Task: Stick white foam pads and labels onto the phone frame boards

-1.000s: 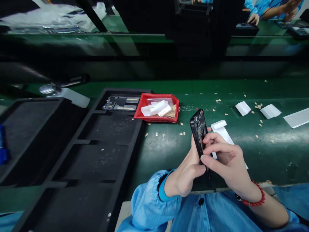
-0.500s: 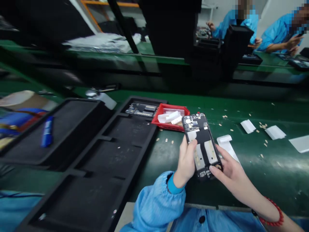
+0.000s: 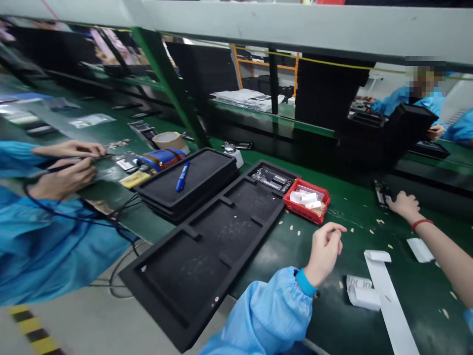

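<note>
My left hand [image 3: 325, 252] hovers over the green table in front of a red bin [image 3: 307, 217], its index finger stretched out and the others loosely curled. I see nothing in it. My right hand [image 3: 404, 206] reaches to the far right of the table, fingers apart, with its thumb side against the edge of an opened phone body [image 3: 380, 193]. White paper pieces lie inside the red bin. A long black tray [image 3: 236, 268] with compartments stands to the left, and another opened phone body [image 3: 272, 179] lies in its far compartment.
White paper strips [image 3: 392, 305] and small tan scraps lie on the table. Left of the long tray, stacked black trays [image 3: 192, 190] carry a blue marker [image 3: 182, 176]. A co-worker's hands [image 3: 72, 170] work at the far left. Black cables [image 3: 120, 222] hang between the tables.
The view has swung left. The phone body that both hands held is now at the table's far right beside my right hand. My left hand has let go of it.
</note>
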`<state>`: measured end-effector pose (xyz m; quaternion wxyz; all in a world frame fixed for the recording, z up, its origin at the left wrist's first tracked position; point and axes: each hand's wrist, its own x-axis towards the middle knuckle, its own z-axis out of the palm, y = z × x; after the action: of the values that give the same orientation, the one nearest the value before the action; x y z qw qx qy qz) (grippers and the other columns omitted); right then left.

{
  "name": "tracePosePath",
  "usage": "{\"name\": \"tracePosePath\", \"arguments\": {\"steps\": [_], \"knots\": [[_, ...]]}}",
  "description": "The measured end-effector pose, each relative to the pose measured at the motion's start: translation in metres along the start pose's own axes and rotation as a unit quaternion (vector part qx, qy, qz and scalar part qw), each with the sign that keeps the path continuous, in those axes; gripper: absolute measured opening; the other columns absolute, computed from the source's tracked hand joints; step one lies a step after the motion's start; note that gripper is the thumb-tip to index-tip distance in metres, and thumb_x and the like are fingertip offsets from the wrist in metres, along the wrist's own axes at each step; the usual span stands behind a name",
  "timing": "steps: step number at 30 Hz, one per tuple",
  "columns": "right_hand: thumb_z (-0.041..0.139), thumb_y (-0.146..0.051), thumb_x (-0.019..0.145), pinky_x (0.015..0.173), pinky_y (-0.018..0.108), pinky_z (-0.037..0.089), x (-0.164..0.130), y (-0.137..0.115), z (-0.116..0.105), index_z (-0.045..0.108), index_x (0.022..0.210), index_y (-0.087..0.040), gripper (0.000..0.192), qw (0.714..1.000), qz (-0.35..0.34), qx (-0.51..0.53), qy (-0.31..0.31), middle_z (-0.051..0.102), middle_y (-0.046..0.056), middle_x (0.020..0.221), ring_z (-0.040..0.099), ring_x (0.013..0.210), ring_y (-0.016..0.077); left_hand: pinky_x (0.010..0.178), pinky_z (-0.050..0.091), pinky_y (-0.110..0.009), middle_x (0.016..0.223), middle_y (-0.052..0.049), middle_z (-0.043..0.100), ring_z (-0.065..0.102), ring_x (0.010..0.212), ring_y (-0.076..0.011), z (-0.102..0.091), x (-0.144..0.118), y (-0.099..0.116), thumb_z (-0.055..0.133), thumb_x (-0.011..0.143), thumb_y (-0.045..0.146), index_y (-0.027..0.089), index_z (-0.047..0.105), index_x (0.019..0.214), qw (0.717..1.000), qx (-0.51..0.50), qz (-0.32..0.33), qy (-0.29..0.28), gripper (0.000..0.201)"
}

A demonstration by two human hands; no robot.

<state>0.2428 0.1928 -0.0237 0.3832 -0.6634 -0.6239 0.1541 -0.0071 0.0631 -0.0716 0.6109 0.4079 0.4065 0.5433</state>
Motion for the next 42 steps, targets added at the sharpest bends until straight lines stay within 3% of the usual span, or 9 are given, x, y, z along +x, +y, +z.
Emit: {"name": "tracePosePath", "arguments": {"steps": [4,12,17,23,28,30,33,38,42], "knots": [[0.054,-0.034,0.103,0.091,0.037,0.056,0.022,-0.048,0.053,0.066,0.118,-0.023,0.022,0.986,-0.059,-0.11,-0.115,0.065,0.007,0.125,0.066,0.109,0.0203,0.045,0.023,-0.023,0.041,0.008,0.04,0.032,0.04,-0.0085,0.003,-0.001,-0.005,0.054,0.08,0.024,0.016,0.066,0.078,1.0,-0.016,-0.009,0.014,0.015],[0.063,-0.036,0.098,0.09,0.044,0.058,0.031,-0.219,0.244,0.061,0.126,-0.017,0.034,0.884,-0.224,-0.228,-0.342,0.065,0.01,0.126,0.067,0.106,0.0229,0.046,0.027,-0.022,0.041,0.006,0.042,0.037,0.042,-0.0092,0.0,0.011,-0.016,0.054,0.074,0.017,0.016,0.065,0.066,0.996,-0.024,-0.038,0.077,0.014],[0.064,-0.035,0.097,0.092,0.046,0.057,0.023,-0.235,0.284,0.06,0.128,-0.016,0.036,0.854,-0.229,-0.296,-0.361,0.063,0.01,0.129,0.066,0.11,0.0243,0.048,0.033,-0.022,0.05,0.003,0.051,0.046,0.052,-0.0122,-0.004,0.019,-0.019,0.062,0.077,0.026,0.016,0.065,0.068,0.991,-0.052,-0.037,0.116,0.014],[0.063,-0.035,0.097,0.095,0.048,0.055,0.033,-0.238,0.253,0.06,0.128,-0.017,0.036,0.869,-0.255,-0.292,-0.307,0.062,0.01,0.131,0.064,0.114,0.0254,0.046,0.03,-0.021,0.043,0.005,0.043,0.039,0.044,-0.0096,-0.01,0.016,-0.009,0.062,0.077,0.029,0.017,0.063,0.065,0.989,-0.084,-0.014,0.117,0.017],[0.077,-0.037,0.082,0.097,0.048,0.053,0.021,-0.245,0.175,0.055,0.133,-0.015,0.06,0.902,-0.297,-0.214,-0.23,0.055,0.016,0.137,0.062,0.116,0.0304,0.051,0.041,-0.023,0.061,-0.002,0.061,0.051,0.049,-0.011,-0.02,0.016,0.008,0.059,0.084,0.042,0.015,0.065,0.082,0.978,-0.129,0.04,0.159,0.028],[0.081,-0.038,0.073,0.097,0.043,0.054,-0.007,-0.221,0.132,0.05,0.137,-0.014,0.075,0.917,-0.3,-0.176,-0.196,0.052,0.017,0.138,0.061,0.117,0.0319,0.071,0.053,-0.028,0.092,-0.009,0.07,0.067,0.077,-0.0169,-0.023,0.014,0.015,0.05,0.091,0.052,0.017,0.063,0.103,0.968,-0.155,0.074,0.185,0.04],[0.08,-0.036,0.066,0.094,0.039,0.057,-0.077,-0.161,0.074,0.046,0.138,-0.015,0.082,0.938,-0.275,-0.146,-0.155,0.054,0.016,0.133,0.063,0.117,0.0317,0.086,0.055,-0.029,0.136,-0.01,0.061,0.063,0.119,-0.0221,-0.02,0.004,0.022,0.047,0.094,0.055,0.025,0.055,0.128,0.967,-0.171,0.079,0.174,0.046],[0.073,-0.025,0.072,0.097,0.045,0.056,-0.183,-0.085,0.034,0.042,0.14,-0.02,0.075,0.987,-0.158,-0.025,-0.027,0.053,0.015,0.132,0.061,0.121,0.0309,0.088,0.057,-0.033,0.11,-0.009,0.075,0.072,0.102,-0.0258,0.0,-0.022,0.02,0.073,0.084,0.039,0.017,0.069,0.106,0.992,-0.119,0.027,0.024,0.031],[0.071,-0.03,0.082,0.105,0.049,0.05,-0.193,-0.087,0.026,0.057,0.119,-0.022,0.041,0.99,-0.127,0.039,0.051,0.052,0.015,0.137,0.053,0.133,0.0303,0.1,0.053,-0.034,0.123,-0.01,0.072,0.069,0.115,-0.0231,0.01,-0.035,0.013,0.067,0.091,0.03,0.024,0.044,0.142,0.994,-0.077,0.061,-0.044,0.056]]}}
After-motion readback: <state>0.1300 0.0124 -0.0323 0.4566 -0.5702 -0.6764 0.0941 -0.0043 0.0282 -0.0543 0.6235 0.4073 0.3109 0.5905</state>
